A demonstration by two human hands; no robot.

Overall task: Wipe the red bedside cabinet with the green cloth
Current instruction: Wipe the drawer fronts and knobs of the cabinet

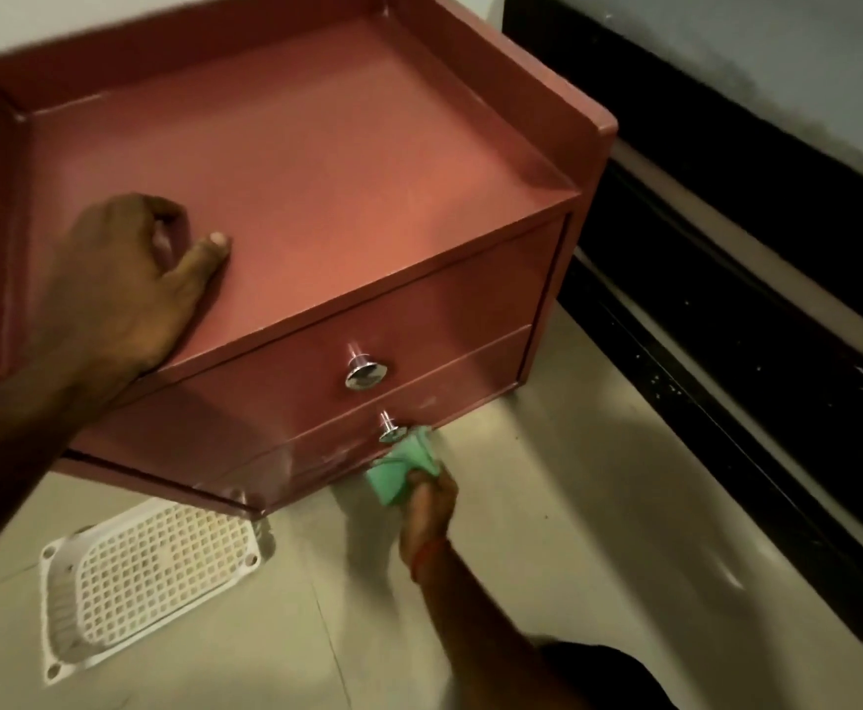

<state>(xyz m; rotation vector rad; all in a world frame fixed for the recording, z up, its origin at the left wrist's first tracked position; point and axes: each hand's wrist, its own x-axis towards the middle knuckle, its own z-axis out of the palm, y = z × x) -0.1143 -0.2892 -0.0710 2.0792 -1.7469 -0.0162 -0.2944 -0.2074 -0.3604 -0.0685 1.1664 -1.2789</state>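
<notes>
Head view, right hand (427,497) pressing bunched green cloth (403,471) against red cabinet's (316,161) lower drawer

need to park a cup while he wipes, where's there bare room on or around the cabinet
Most of the cabinet top is bare, from the left hand across to the raised right rim. Floor right of the right hand, toward the black ledge, is bare. Crowded: the lower drawer front with green cloth, and the white grid tray.
</notes>
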